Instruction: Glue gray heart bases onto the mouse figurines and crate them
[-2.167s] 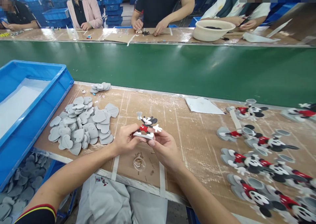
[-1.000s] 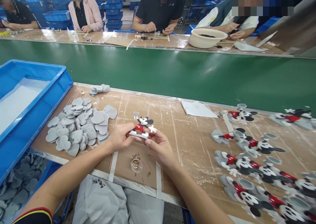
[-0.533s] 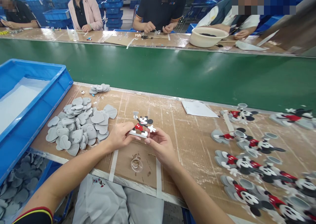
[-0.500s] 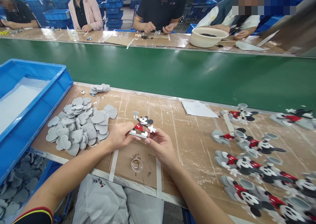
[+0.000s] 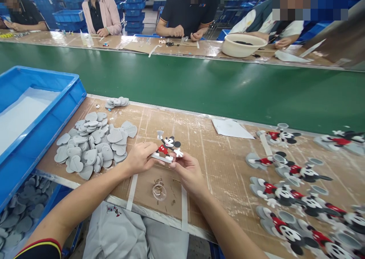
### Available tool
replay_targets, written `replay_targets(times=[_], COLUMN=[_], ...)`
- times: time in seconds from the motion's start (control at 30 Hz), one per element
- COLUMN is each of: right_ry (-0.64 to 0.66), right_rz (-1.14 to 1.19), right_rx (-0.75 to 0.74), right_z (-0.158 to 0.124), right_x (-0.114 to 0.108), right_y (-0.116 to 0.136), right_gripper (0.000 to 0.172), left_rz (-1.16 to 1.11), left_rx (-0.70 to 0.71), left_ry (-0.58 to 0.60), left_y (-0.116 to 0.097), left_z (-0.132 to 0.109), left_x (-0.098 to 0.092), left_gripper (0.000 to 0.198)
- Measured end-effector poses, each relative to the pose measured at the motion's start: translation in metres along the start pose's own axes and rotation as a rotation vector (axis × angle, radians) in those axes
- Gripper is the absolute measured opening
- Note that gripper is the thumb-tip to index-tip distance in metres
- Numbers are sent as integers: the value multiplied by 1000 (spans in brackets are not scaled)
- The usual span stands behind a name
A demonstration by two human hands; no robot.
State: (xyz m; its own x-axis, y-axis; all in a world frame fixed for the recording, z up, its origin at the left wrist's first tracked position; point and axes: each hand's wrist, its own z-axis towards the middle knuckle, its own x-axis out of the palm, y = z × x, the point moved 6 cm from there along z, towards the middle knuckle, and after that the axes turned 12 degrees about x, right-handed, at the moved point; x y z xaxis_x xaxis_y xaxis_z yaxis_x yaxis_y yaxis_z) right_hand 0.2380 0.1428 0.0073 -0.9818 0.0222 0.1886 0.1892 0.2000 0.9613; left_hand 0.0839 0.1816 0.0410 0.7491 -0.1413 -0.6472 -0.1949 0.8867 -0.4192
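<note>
We pinch what looks like a rubber Mickey Mouse figure (image 5: 168,146) by its crosswise base (image 5: 161,157), left hand (image 5: 139,159) and right hand (image 5: 186,171) closed on opposite ends.

Nothing here can be read with certainty. A small dark-and-red print (image 5: 113,210) on the white garment (image 5: 114,232) in the person's lap looks like lettering (stylised, and too small and creased to make out). A tiny logo (image 5: 202,5) on the chest of the black polo shirt (image 5: 185,11) across the conveyor is just as illegible. A yellow strip (image 5: 6,24) at the far left of the opposite bench may carry marks, but they are too small to tell
</note>
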Motion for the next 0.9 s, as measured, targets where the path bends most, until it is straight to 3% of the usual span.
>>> replay_targets(times=[0.4,0.9], right_ry=[11,176], right_rz=[82,178], right_rx=[26,176], right_z=[0,1], right_x=[1,7], right_y=[-3,-8], right_gripper=[29,32], left_rz=[-112,89], left_rx=[-101,2], left_ry=[-5,27], left_y=[2,-2], left_z=[1,6], left_x=[0,-12], left_gripper=[44,24])
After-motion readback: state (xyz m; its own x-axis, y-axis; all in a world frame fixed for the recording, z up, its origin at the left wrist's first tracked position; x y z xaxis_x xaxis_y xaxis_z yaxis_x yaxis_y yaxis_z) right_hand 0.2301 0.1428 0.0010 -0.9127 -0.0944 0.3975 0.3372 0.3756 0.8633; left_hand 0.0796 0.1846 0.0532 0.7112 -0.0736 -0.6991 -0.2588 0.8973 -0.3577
